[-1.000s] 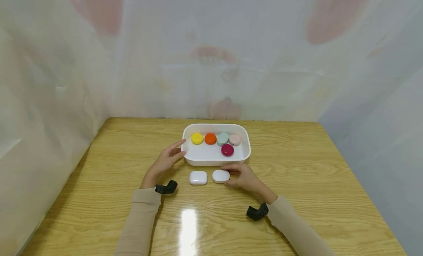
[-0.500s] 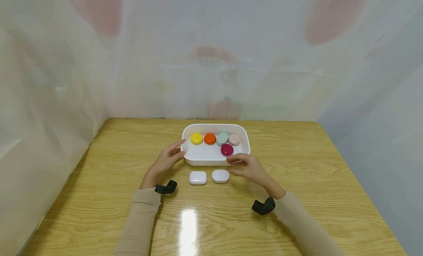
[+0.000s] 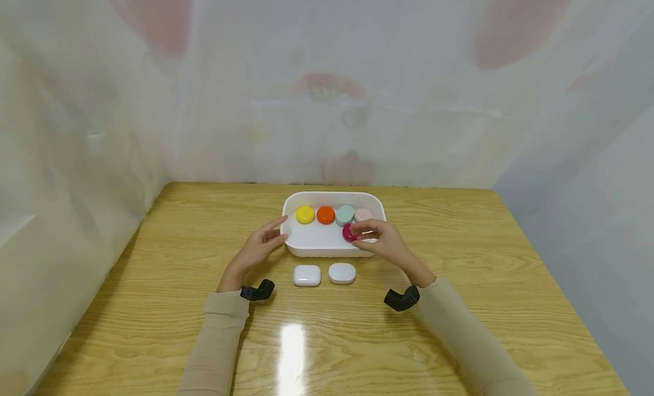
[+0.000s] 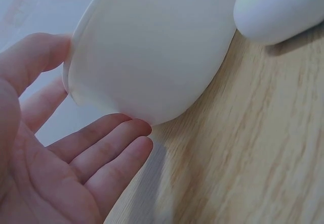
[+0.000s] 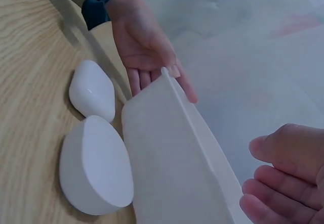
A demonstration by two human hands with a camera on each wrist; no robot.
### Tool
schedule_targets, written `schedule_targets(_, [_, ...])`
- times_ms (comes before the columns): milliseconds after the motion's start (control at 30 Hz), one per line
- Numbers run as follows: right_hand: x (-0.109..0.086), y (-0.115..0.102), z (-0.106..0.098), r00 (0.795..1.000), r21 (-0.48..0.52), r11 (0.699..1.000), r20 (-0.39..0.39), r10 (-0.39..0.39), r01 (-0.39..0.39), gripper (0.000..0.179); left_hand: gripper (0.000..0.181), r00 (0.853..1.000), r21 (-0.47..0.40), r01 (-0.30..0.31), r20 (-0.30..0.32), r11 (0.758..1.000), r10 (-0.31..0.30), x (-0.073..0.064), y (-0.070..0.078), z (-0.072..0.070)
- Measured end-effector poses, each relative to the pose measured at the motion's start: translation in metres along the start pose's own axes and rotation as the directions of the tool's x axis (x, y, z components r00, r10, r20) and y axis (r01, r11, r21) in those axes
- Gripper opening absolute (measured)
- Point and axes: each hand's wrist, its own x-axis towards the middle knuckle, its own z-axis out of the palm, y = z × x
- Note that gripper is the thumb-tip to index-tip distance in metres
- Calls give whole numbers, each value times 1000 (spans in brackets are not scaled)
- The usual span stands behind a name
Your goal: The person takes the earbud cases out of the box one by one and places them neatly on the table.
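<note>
A white rectangular tray (image 3: 310,252) with rounded corners holds several small round glossy cases: yellow (image 3: 305,214), orange (image 3: 325,215), pale green (image 3: 344,214), pale pink (image 3: 363,214) and dark red. My left hand (image 3: 255,251) grips the tray's left end, thumb and index finger at the rim, other fingers along the outer wall. My right hand (image 3: 384,240) reaches over the tray's near right side. Its thumb and index finger overlap the dark red case (image 3: 348,233); I cannot tell whether they pinch it. In the right wrist view that case is hidden.
Two white rounded cases stand on the wooden table (image 3: 460,260) just in front of the tray: a glossy left case (image 3: 306,276) and an oval right case (image 3: 342,273). A pale draped sheet (image 3: 409,140) rises behind the table's far edge and along both sides.
My right hand has left the oval white case, risen over the tray's near wall and come to the dark red case. The left hand and the tray have stayed put.
</note>
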Motion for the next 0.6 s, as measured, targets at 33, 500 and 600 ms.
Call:
schedule_targets(33, [3,0,0,1000,-8,1000,-2,6,-6,34,60,1000,-1,-4,3,1000,4,0,-1,0])
schedule_targets(500, [46,3,-2,994,-68,991,-15,112,-112,39,60,1000,-9,-12,15,1000,12,1,-2,-1])
schedule_targets(600, [53,6,-1,992,-95,988,-29,121,-123,40,60,1000,-6,-11,14,1000,11,0,-1,-1])
